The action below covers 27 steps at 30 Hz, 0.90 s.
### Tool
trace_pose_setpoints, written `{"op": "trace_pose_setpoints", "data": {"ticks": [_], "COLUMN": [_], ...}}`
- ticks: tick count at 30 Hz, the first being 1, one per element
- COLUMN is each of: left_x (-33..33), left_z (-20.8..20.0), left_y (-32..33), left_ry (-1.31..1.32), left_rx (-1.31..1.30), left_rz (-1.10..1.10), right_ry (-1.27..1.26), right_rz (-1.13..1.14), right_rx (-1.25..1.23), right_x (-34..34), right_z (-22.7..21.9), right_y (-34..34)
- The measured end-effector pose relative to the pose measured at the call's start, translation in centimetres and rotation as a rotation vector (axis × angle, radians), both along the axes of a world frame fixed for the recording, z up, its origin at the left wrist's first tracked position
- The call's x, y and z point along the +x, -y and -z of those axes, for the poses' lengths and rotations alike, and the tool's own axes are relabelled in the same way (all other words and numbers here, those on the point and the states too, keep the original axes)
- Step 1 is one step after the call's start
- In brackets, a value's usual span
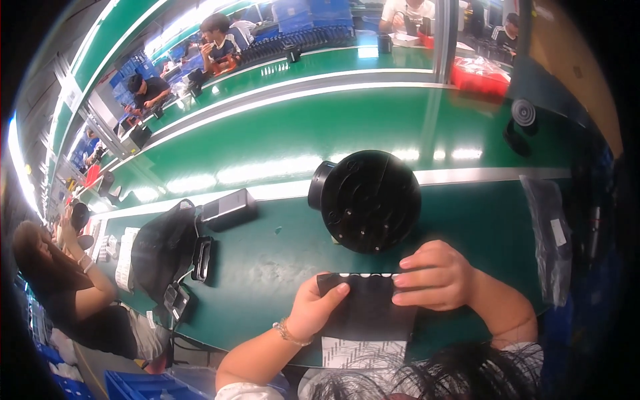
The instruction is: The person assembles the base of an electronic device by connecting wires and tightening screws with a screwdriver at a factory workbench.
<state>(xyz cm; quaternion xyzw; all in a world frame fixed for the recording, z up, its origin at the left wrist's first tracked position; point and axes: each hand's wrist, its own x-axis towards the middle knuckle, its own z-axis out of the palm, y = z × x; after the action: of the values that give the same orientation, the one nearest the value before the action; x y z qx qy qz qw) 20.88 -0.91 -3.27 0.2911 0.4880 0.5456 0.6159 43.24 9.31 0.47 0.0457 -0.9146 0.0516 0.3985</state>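
A flat black sheet (370,303) with a row of small white rounded shapes along its far edge is in front of me. My left hand (317,308) grips its left side, thumb lying on top. At its far right corner is my right hand (437,277), fingers bent over the edge; whether they pinch anything small there is hidden. White printed paper (363,353) shows below the sheet's near edge. Just beyond my hands sits a round black housing (377,200) with a short cylinder at its left side and small screws or pins on its face.
A black bag (167,250) and a dark box (229,209) lie on the green workbench (280,293) to the left. Clear plastic packaging (548,240) lies at the right. A conveyor (287,147) runs behind. A co-worker (73,293) sits at the left.
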Motion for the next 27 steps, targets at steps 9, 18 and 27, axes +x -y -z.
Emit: {"op": "trace_pose_setpoints", "data": {"ticks": [9,18,27], "left_x": [0.2,0.4,0.2], "left_z": [0.9,0.5,0.6], "left_y": [0.6,1.3,0.7], "left_ry": [-0.656,-0.763,-0.397], "left_rx": [0.319,0.38,0.245], "left_rz": [-0.021,-0.059,-0.019], "right_ry": [-0.126,-0.145,0.023], "right_rz": [0.304,0.336,-0.076], "right_rx": [-0.225,-0.152,-0.195], "right_x": [-4.0,-4.8,-3.6], "right_z": [0.7,2.4,1.9], "right_y": [3.9,3.9,4.3]}}
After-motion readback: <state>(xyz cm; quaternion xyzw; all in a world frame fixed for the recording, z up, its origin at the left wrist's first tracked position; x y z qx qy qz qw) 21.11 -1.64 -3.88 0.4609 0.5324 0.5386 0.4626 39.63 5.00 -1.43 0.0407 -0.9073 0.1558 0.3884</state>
